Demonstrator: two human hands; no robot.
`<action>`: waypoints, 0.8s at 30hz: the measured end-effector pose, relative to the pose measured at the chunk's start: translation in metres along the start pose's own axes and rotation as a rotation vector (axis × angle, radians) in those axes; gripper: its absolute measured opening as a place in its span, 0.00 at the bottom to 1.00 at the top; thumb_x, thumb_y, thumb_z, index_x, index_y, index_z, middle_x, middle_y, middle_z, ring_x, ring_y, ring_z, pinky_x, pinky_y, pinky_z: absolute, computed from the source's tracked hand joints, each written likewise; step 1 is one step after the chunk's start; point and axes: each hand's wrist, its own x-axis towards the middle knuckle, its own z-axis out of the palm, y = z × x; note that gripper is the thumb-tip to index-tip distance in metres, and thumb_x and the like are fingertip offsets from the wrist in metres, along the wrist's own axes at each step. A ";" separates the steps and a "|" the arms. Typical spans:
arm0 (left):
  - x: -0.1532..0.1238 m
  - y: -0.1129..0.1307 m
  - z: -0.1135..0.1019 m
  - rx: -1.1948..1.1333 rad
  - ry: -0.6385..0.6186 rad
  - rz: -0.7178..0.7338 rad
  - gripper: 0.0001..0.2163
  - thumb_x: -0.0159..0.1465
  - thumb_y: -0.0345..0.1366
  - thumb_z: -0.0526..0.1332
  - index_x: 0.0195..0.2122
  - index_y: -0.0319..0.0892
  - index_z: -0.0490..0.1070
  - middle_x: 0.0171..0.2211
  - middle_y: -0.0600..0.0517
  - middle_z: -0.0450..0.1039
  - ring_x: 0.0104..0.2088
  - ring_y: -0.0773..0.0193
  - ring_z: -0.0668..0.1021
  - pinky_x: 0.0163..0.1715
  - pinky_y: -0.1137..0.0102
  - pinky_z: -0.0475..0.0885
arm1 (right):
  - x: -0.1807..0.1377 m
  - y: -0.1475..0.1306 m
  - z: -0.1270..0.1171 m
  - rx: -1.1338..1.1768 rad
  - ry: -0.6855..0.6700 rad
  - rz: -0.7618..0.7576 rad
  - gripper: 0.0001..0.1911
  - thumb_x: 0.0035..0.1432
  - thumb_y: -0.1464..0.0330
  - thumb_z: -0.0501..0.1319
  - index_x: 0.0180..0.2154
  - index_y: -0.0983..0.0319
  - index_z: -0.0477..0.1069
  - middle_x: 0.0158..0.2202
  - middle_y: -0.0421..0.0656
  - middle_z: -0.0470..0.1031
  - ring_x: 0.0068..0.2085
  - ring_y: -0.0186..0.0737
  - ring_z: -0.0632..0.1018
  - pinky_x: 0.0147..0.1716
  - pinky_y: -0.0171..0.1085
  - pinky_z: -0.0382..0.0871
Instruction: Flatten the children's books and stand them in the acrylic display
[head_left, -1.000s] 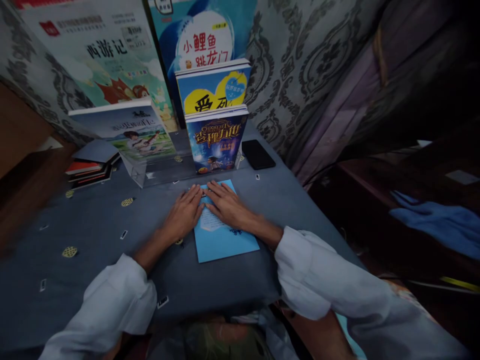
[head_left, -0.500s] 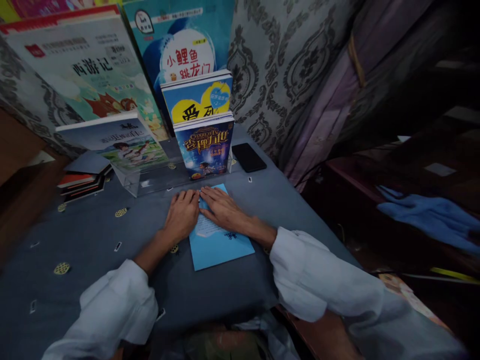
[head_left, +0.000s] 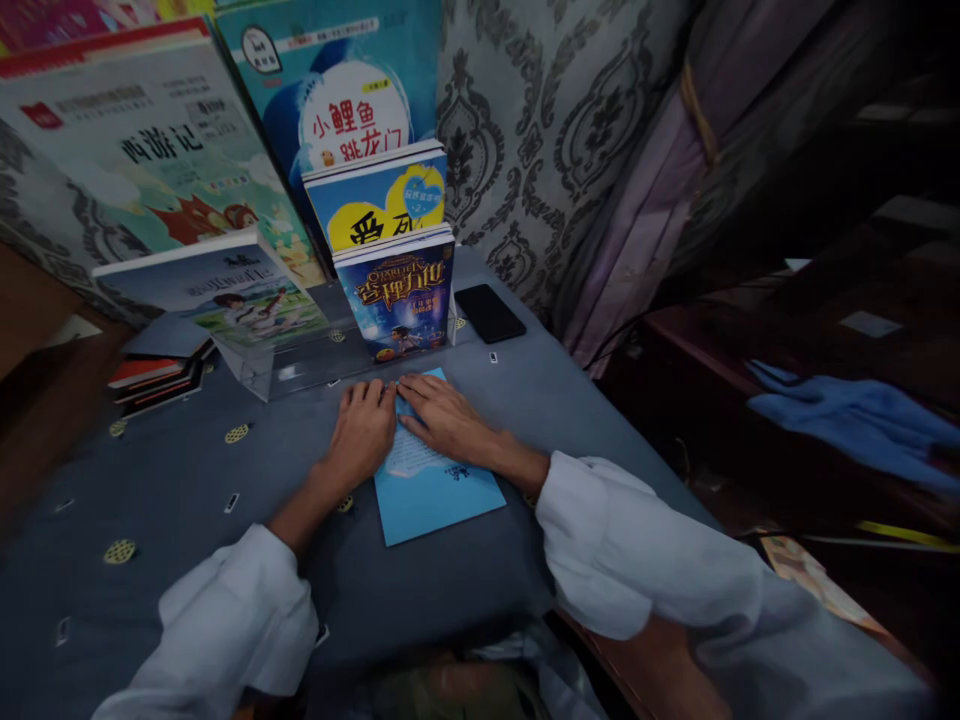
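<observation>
A light-blue booklet (head_left: pixel 442 505) lies flat on the cloth-covered table, with a pale panel of small print and a dark figure on it. My right hand (head_left: pixel 442 415) rests palm down across its upper part, fingers stretched out and touching the surface. Along its upper left edge lies my left hand (head_left: pixel 364 428), fingers extended side by side and slightly bent. The fingertips of both hands meet near the top left of the booklet, covering that portion. Neither hand lifts the booklet.
Beyond my hands, a clear acrylic stand (head_left: pixel 259 375) holds a blue-purple book (head_left: pixel 397 300) and a landscape-covered book (head_left: pixel 247 300). Larger books stand behind. A black phone (head_left: pixel 491 313) lies right of the stand. Stacked dark notebooks (head_left: pixel 161 365) sit left. A blue cloth (head_left: pixel 855 420) lies off to the right.
The view has shifted slightly, so the books and phone appear a little further left. Both hands keep the same position on the booklet.
</observation>
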 end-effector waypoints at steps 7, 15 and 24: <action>0.005 0.007 0.012 -0.087 0.043 0.007 0.20 0.66 0.23 0.49 0.58 0.33 0.66 0.49 0.39 0.70 0.50 0.50 0.71 0.50 0.56 0.71 | -0.002 0.001 0.000 0.022 -0.004 0.057 0.25 0.69 0.66 0.55 0.63 0.70 0.65 0.64 0.59 0.67 0.67 0.53 0.66 0.66 0.53 0.62; 0.006 0.001 0.016 -0.139 0.077 0.034 0.21 0.66 0.24 0.49 0.60 0.32 0.66 0.48 0.38 0.70 0.49 0.50 0.72 0.51 0.55 0.71 | -0.004 0.002 0.000 0.024 0.002 0.089 0.25 0.70 0.66 0.54 0.63 0.72 0.65 0.65 0.60 0.67 0.68 0.54 0.65 0.67 0.54 0.61; 0.009 0.002 0.015 -0.133 0.052 0.022 0.20 0.66 0.23 0.51 0.58 0.35 0.68 0.51 0.41 0.72 0.50 0.52 0.73 0.51 0.58 0.72 | -0.007 0.005 -0.004 0.024 -0.012 0.105 0.25 0.69 0.67 0.54 0.63 0.73 0.66 0.65 0.61 0.66 0.68 0.53 0.65 0.68 0.52 0.60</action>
